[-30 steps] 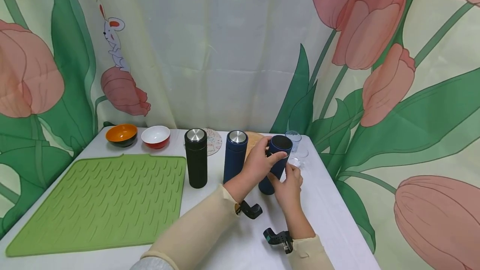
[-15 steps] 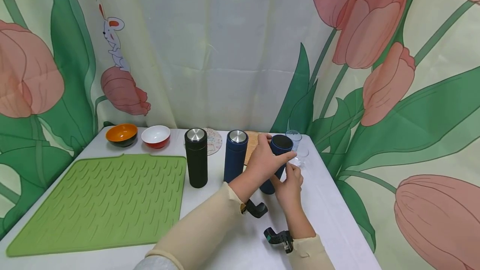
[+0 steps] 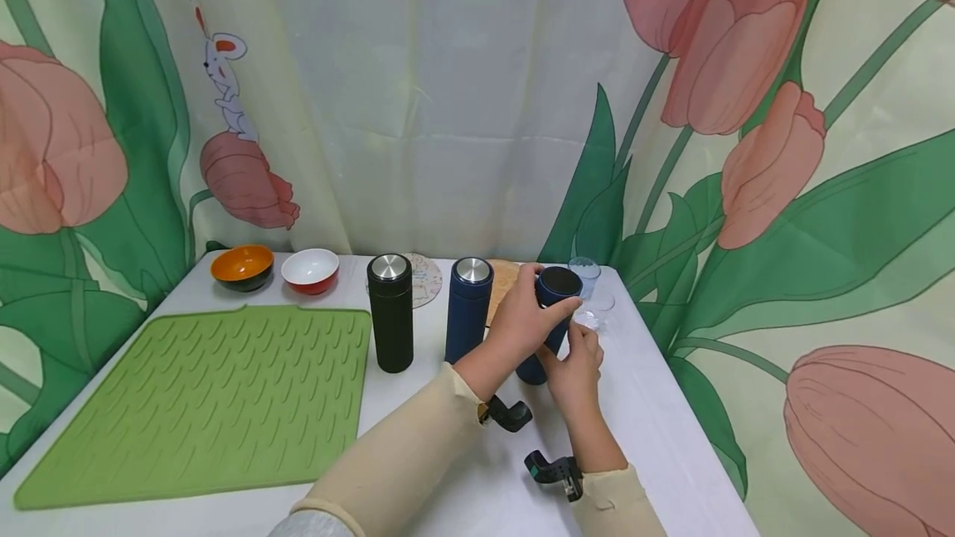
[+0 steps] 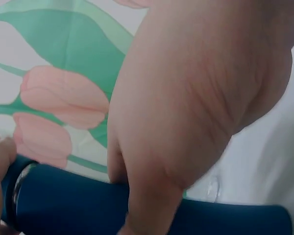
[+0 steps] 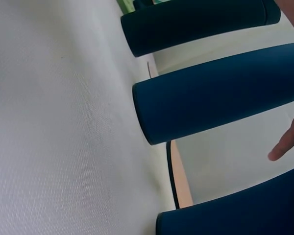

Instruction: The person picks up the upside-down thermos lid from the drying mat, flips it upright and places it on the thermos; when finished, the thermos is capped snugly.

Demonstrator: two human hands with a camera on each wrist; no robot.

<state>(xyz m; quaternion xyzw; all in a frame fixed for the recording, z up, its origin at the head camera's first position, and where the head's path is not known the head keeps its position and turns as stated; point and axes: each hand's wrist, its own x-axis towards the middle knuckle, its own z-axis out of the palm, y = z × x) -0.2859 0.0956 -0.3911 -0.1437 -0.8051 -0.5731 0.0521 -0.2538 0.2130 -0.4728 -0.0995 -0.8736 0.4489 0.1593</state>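
Observation:
Three thermos flasks stand in a row in the head view: a black one (image 3: pixel 391 317), a blue one (image 3: pixel 467 313) and, at the right, a second blue flask (image 3: pixel 531 370) under both hands. My left hand (image 3: pixel 515 317) holds that right flask at its dark-topped lid (image 3: pixel 559 281), thumb across the front. Lower down, my right hand (image 3: pixel 576 371) grips the flask's body. In the left wrist view a shiny band (image 4: pixel 23 183) shows between lid and blue body (image 4: pixel 68 196), with fingers at the lid. The other two flasks have silver-topped lids.
A green ridged mat (image 3: pixel 216 396) covers the table's left side. Behind it sit an orange bowl (image 3: pixel 242 265) and a white-and-red bowl (image 3: pixel 310 269). A round patterned mat (image 3: pixel 427 280), a wooden board (image 3: pixel 503 280) and clear glassware (image 3: pixel 585 272) lie at the back.
My left hand has shifted slightly right and turned around the lid, its thumb reaching further across. Over the last half second little moves; my right hand stays on the body.

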